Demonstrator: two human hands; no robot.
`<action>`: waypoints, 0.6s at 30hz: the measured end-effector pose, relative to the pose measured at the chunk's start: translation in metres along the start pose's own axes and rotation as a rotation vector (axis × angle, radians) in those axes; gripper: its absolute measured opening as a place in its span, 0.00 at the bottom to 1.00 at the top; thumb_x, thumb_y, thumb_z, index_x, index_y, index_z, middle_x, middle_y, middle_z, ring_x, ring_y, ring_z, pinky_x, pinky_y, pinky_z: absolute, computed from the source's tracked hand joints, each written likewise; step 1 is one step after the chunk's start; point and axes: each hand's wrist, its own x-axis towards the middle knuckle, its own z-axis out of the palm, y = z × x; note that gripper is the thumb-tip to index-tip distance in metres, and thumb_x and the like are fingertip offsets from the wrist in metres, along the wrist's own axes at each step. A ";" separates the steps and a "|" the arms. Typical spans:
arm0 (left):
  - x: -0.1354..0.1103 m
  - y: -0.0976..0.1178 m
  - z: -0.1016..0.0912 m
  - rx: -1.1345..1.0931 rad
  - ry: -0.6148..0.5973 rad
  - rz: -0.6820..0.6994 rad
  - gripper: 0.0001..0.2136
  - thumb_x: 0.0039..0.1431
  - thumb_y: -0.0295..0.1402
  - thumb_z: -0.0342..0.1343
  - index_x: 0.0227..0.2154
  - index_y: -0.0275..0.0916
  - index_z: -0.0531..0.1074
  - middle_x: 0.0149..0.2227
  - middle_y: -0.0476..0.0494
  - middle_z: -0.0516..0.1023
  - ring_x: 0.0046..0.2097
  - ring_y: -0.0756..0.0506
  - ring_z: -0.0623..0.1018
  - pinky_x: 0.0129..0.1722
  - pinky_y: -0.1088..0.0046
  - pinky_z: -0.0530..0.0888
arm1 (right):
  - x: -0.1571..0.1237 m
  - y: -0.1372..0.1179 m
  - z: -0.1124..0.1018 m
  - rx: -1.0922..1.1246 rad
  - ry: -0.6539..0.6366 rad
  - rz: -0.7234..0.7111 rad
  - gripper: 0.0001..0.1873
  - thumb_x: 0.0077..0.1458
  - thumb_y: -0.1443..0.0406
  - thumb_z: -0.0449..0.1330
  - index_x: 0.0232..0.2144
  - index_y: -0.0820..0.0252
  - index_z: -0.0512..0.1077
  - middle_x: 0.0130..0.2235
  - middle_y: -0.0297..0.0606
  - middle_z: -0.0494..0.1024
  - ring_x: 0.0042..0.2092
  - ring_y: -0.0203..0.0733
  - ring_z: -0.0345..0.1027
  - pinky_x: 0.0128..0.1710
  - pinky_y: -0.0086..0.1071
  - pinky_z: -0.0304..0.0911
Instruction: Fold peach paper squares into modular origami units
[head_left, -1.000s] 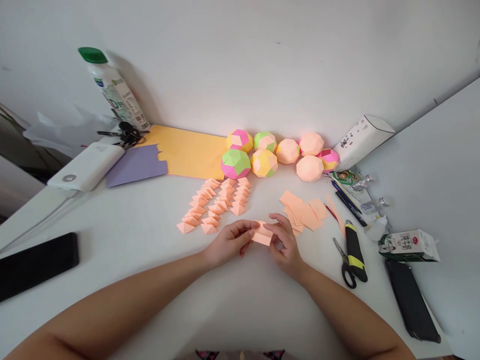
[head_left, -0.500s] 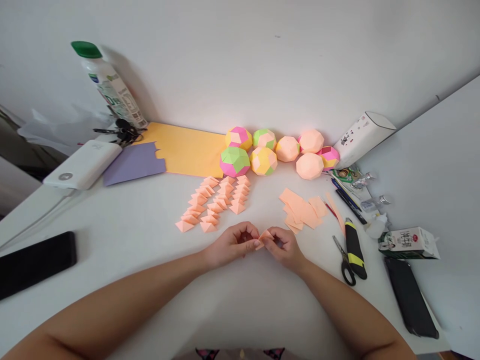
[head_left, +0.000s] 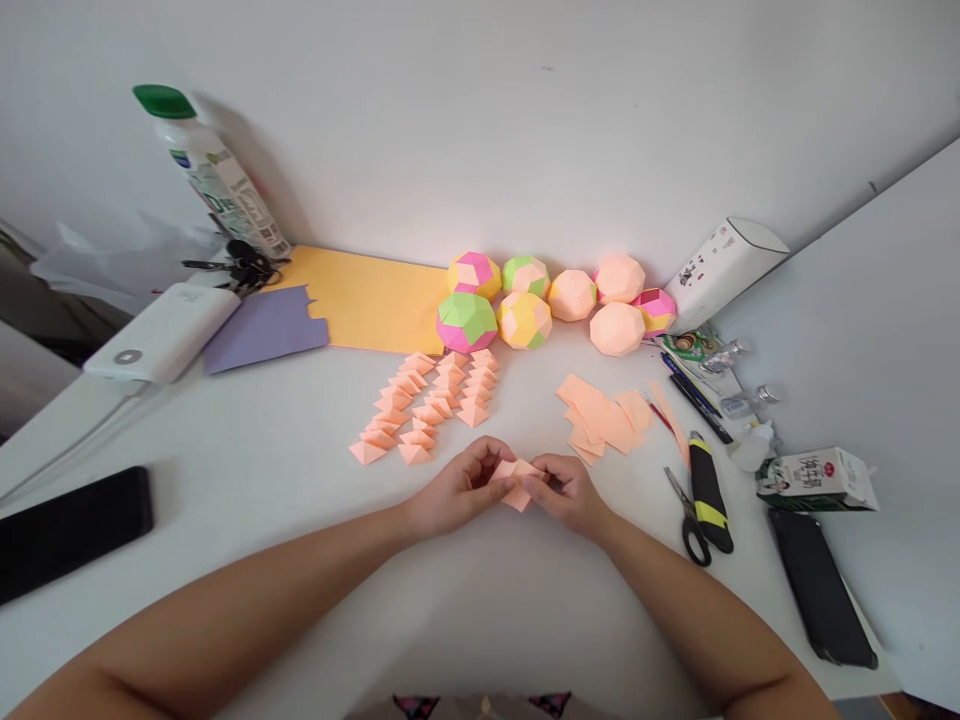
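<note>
Head view: L hand (head_left: 457, 492) & R hand (head_left: 574, 492) were close together, both pinching creased peach paper (head_left: 518, 494), nearer than folded units (head_left: 433, 411) (left) & loose sheets (head_left: 602, 413) (right). It was prob. v. light, stiffish, easily crumpled; edges suited a gentle fingertip grip.

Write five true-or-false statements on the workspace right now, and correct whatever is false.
1. Both the left hand and the right hand hold the same folded peach paper. True.
2. The scissors are in the right hand. False: the scissors lie on the table beside the black-and-yellow utility knife.
3. Small folded peach pieces are lined up in three rows. True.
4. The purple sheet is right of the faceted paper balls. False: the purple sheet lies left of the faceted paper balls.
5. The bottle has a red cap. False: its cap is green.
</note>
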 end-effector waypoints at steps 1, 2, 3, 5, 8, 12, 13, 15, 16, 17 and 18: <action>0.000 -0.002 0.000 0.007 -0.008 0.018 0.11 0.57 0.39 0.54 0.39 0.42 0.64 0.25 0.56 0.59 0.24 0.55 0.61 0.23 0.79 0.61 | 0.000 0.000 0.000 0.004 0.001 0.003 0.15 0.53 0.60 0.56 0.19 0.60 0.61 0.18 0.28 0.58 0.21 0.30 0.48 0.19 0.26 0.47; 0.000 -0.003 -0.001 0.014 -0.014 0.038 0.11 0.57 0.39 0.54 0.42 0.42 0.64 0.25 0.55 0.59 0.24 0.54 0.62 0.23 0.79 0.62 | 0.000 0.000 0.000 0.008 0.004 0.006 0.15 0.53 0.60 0.56 0.19 0.60 0.60 0.18 0.28 0.57 0.21 0.30 0.48 0.19 0.26 0.46; 0.000 -0.004 -0.001 0.022 -0.019 0.059 0.12 0.58 0.39 0.53 0.44 0.43 0.65 0.27 0.54 0.60 0.25 0.54 0.63 0.24 0.78 0.63 | 0.000 0.000 0.000 0.014 0.006 0.009 0.16 0.53 0.60 0.56 0.18 0.60 0.59 0.19 0.28 0.56 0.21 0.30 0.47 0.19 0.27 0.46; 0.000 -0.006 -0.002 0.025 -0.031 0.107 0.14 0.58 0.39 0.53 0.47 0.44 0.66 0.32 0.49 0.64 0.30 0.52 0.67 0.28 0.75 0.66 | 0.000 0.000 0.000 0.025 0.003 0.009 0.17 0.53 0.60 0.56 0.18 0.59 0.58 0.19 0.27 0.54 0.21 0.30 0.46 0.20 0.27 0.45; 0.002 -0.007 -0.004 -0.002 -0.054 0.159 0.15 0.58 0.37 0.54 0.48 0.47 0.68 0.40 0.46 0.64 0.35 0.50 0.69 0.31 0.74 0.69 | 0.000 0.000 0.000 0.040 -0.013 0.000 0.17 0.53 0.61 0.56 0.18 0.59 0.58 0.19 0.27 0.53 0.21 0.30 0.45 0.20 0.27 0.44; 0.003 -0.008 -0.004 -0.061 -0.065 0.119 0.15 0.57 0.36 0.54 0.49 0.48 0.68 0.39 0.47 0.63 0.34 0.51 0.68 0.31 0.74 0.69 | 0.000 0.001 -0.001 0.054 -0.014 -0.010 0.16 0.53 0.61 0.57 0.18 0.59 0.59 0.19 0.27 0.53 0.22 0.31 0.45 0.20 0.27 0.45; 0.003 -0.008 -0.004 -0.074 -0.070 0.107 0.16 0.57 0.36 0.55 0.49 0.48 0.68 0.38 0.47 0.63 0.34 0.50 0.69 0.31 0.74 0.69 | 0.000 0.001 -0.002 0.058 -0.011 -0.010 0.16 0.53 0.61 0.57 0.18 0.60 0.60 0.19 0.27 0.54 0.22 0.31 0.46 0.20 0.27 0.45; 0.003 -0.006 -0.004 -0.080 -0.074 0.087 0.16 0.56 0.36 0.56 0.49 0.47 0.68 0.37 0.47 0.63 0.36 0.49 0.69 0.33 0.72 0.69 | 0.000 0.001 -0.002 0.069 -0.004 -0.007 0.15 0.53 0.60 0.57 0.19 0.60 0.61 0.19 0.28 0.55 0.22 0.31 0.47 0.20 0.27 0.46; 0.003 -0.005 -0.004 -0.063 -0.077 0.079 0.16 0.56 0.37 0.56 0.48 0.45 0.69 0.37 0.47 0.63 0.36 0.49 0.69 0.34 0.72 0.69 | 0.001 0.001 -0.002 0.077 -0.002 -0.004 0.15 0.53 0.60 0.57 0.19 0.60 0.63 0.19 0.28 0.56 0.22 0.31 0.47 0.20 0.27 0.46; 0.002 -0.003 -0.004 -0.034 -0.080 0.073 0.15 0.56 0.37 0.55 0.47 0.44 0.70 0.37 0.47 0.64 0.36 0.49 0.69 0.34 0.72 0.69 | 0.001 0.001 -0.002 0.085 0.001 -0.002 0.14 0.53 0.59 0.57 0.20 0.60 0.64 0.19 0.28 0.57 0.22 0.31 0.48 0.20 0.27 0.47; 0.002 -0.001 -0.003 0.008 -0.082 0.075 0.14 0.57 0.37 0.55 0.45 0.42 0.71 0.36 0.47 0.65 0.36 0.49 0.69 0.34 0.72 0.68 | 0.001 0.001 -0.002 0.093 0.005 -0.004 0.14 0.53 0.58 0.58 0.21 0.61 0.65 0.20 0.29 0.58 0.22 0.31 0.48 0.20 0.27 0.47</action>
